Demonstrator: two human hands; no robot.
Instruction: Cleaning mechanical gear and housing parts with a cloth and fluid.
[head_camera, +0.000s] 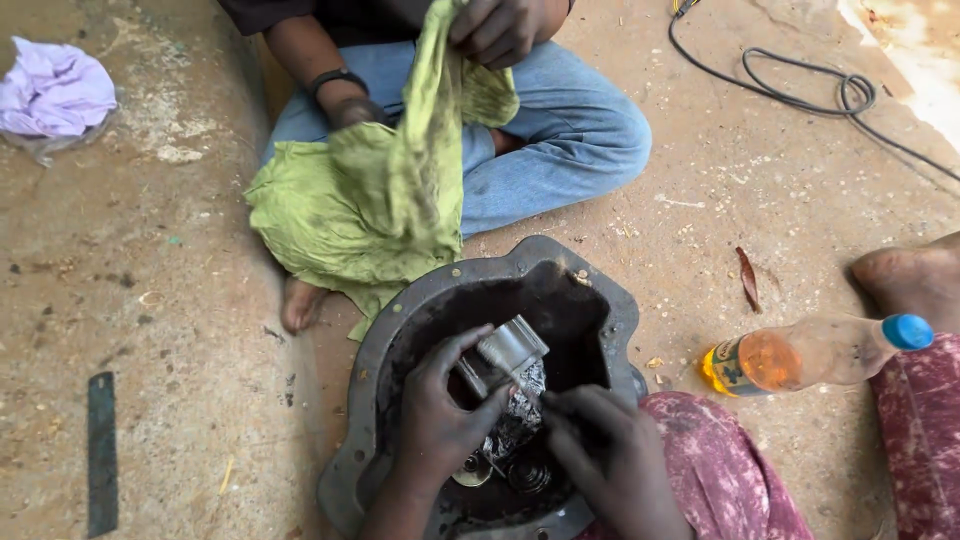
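While I watch: left hand (440, 415) pinches metal block (510, 350) tilted upper-right | right hand (600, 440) fingers pressed together, beside it | gear housing (400, 320) below.

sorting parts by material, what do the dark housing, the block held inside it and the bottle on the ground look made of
Housing: likely cast metal, dull grey with a grimy dark hollow and bolt holes round the flange.
Block held by the left hand: bright machined metal, judging by its silvery sheen.
Bottle: clear plastic, orange liquid showing through, blue cap.
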